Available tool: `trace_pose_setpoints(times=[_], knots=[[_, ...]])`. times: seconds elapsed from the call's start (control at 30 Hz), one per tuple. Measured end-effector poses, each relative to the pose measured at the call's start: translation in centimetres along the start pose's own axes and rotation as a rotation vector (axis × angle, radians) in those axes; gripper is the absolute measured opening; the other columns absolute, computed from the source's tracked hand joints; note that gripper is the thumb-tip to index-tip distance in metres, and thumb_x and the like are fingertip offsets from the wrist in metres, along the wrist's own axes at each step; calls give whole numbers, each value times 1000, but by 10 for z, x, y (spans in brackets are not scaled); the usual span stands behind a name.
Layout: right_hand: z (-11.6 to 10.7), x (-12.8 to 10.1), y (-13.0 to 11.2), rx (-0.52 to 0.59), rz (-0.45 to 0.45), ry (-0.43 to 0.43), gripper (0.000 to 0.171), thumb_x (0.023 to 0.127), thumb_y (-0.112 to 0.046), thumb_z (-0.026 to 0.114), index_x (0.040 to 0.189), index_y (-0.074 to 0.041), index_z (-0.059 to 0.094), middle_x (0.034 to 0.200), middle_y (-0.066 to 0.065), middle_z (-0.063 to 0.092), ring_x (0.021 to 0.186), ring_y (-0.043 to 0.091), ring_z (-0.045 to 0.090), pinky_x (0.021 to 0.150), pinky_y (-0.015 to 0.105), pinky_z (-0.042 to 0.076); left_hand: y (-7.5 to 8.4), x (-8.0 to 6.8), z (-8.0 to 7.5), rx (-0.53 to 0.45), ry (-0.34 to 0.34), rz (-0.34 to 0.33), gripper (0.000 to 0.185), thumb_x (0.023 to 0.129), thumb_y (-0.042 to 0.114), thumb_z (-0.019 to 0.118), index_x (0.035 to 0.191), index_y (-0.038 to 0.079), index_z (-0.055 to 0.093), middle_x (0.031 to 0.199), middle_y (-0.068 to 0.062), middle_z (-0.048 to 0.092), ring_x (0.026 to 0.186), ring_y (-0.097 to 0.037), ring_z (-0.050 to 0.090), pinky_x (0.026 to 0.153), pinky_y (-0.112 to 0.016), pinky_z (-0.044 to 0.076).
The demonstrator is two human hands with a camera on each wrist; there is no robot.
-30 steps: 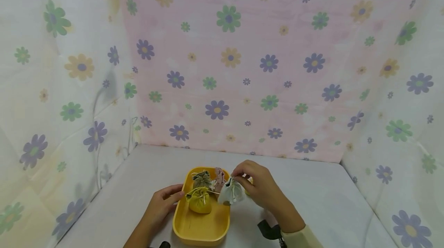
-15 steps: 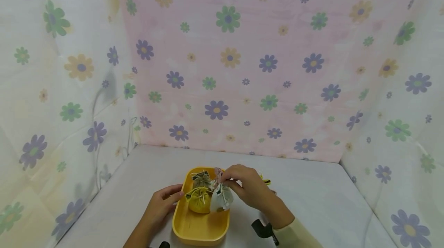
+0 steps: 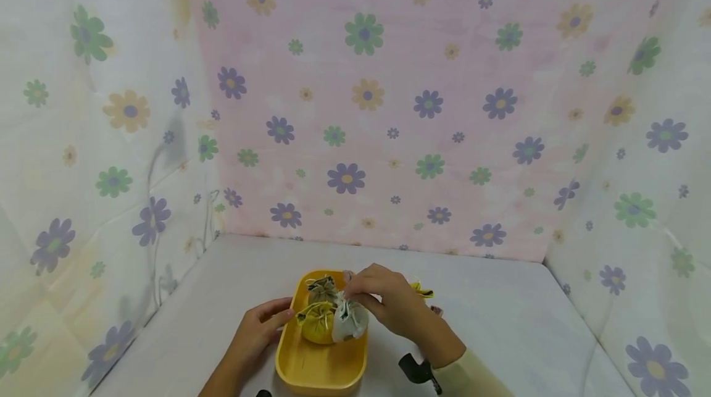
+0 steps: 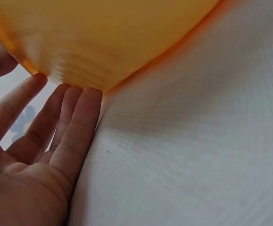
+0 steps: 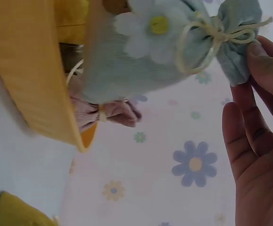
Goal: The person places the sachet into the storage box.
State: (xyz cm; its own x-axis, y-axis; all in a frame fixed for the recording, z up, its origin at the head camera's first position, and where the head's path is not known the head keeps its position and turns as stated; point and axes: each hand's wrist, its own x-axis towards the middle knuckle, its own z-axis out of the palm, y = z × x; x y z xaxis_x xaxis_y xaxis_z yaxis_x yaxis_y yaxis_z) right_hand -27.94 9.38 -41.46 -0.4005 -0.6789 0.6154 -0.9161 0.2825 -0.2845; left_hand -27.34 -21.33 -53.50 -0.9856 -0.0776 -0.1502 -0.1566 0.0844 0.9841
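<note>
Left hand [image 3: 257, 333] stays flat against the tray [image 3: 300, 372] wall at 9 o'clock, fingers straight. Right hand [image 3: 383, 298] pinches the pale pouch [image 3: 351, 321] by its tied neck; it's come down from mid-air into the tray, beside the yellow pouch [image 3: 318, 323]. Looks almost placed.

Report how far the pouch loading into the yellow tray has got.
Done: a yellow pouch, an olive pouch and a pink pouch lie in the yellow tray. In hand: the right hand pinches the pale blue pouch over the tray; the left hand steadies the rim. Left: another yellow pouch on the table.
</note>
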Motion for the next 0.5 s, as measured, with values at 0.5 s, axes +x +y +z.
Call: trace_pose_setpoints(times=[0.5], knots=[[10,-5,12,-142,-71,-32,19,97,-12,72,113,-22,77,113,-10,74,103,7,61,88,17,55,-2,-1,2,-1,15,-3,54,88,41,81,131,10,71,138,-11,66,116,-23,69,87,-39,65]])
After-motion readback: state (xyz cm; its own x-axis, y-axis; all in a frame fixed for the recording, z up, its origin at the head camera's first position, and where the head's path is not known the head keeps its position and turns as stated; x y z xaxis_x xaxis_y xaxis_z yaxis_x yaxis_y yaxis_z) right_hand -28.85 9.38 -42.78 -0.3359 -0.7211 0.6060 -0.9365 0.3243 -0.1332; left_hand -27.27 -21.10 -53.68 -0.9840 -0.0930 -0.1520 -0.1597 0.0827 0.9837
